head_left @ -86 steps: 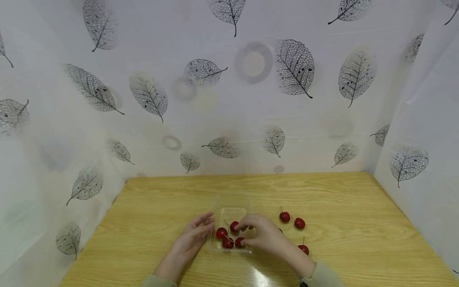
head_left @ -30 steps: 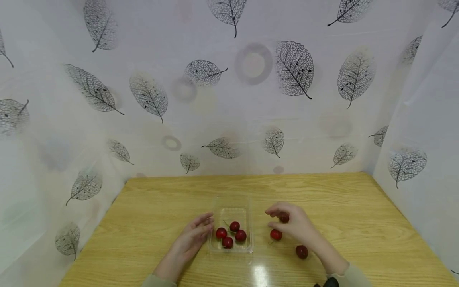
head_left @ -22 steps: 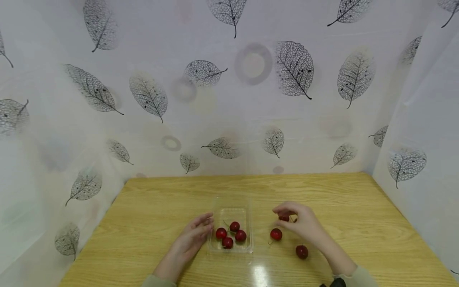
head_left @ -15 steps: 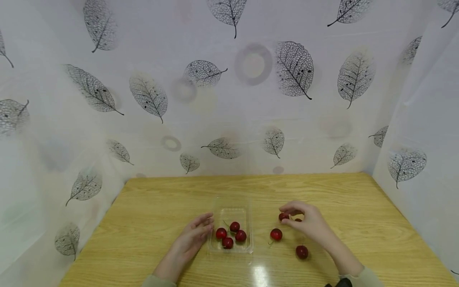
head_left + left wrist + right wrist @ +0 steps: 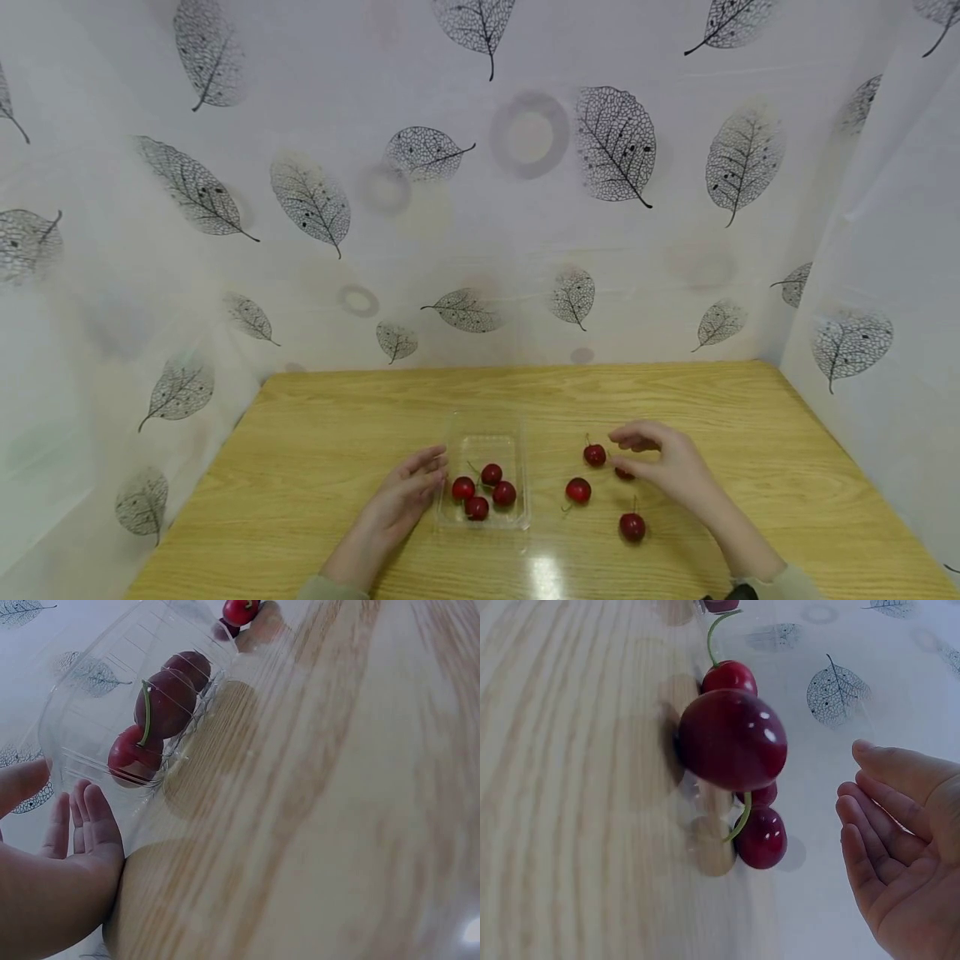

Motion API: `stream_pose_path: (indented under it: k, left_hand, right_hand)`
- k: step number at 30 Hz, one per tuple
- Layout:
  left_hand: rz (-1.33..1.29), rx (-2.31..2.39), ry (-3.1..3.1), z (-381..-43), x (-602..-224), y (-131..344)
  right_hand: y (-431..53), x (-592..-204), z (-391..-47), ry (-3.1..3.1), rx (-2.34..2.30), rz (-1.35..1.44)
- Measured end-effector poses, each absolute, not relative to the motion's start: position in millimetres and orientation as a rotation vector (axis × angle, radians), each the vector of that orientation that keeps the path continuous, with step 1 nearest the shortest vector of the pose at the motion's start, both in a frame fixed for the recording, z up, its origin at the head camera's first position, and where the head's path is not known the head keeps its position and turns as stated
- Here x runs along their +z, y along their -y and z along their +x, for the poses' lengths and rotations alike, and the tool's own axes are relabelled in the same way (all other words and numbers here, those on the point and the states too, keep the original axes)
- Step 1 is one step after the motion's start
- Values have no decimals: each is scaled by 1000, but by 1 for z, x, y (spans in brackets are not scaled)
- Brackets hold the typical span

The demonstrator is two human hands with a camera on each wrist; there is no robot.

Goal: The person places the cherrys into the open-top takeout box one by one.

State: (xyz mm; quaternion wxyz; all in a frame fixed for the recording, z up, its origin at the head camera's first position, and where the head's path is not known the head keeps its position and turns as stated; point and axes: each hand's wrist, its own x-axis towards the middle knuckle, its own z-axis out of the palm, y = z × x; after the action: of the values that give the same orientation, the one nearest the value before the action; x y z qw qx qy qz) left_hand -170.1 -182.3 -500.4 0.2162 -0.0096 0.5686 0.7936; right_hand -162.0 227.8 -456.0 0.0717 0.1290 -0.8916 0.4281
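A clear plastic container (image 5: 487, 448) stands on the table with several dark red cherries (image 5: 504, 494) inside, one with a green stem (image 5: 145, 712). My left hand (image 5: 402, 500) is at its left side, fingers extended and fingertips right at the wall. To the right, several loose cherries lie on the wood: a back one (image 5: 595, 454), a middle one (image 5: 578, 490) and a front one (image 5: 632, 527) with its stem up. My right hand (image 5: 667, 467) hovers with thumb and fingers apart, partly hiding another cherry (image 5: 624, 474); nothing is between its fingers.
The wooden table (image 5: 360, 417) runs back to a pale sheet (image 5: 480, 225) printed with dark leaves, which also hangs at both sides. A bright reflection (image 5: 545, 575) lies near the table's front.
My right hand has let go of a cherry in the container and moved right over the loose ones, passing the back cherry without taking it. My left hand has stayed put.
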Motion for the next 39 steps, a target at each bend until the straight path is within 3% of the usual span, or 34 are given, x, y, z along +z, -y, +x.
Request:
stream_pose_path:
  k: [39]
  left_hand:
    - [23, 2243, -1547, -172, -505, 183]
  right_hand:
    - [-248, -486, -164, 2822, 1393, 228]
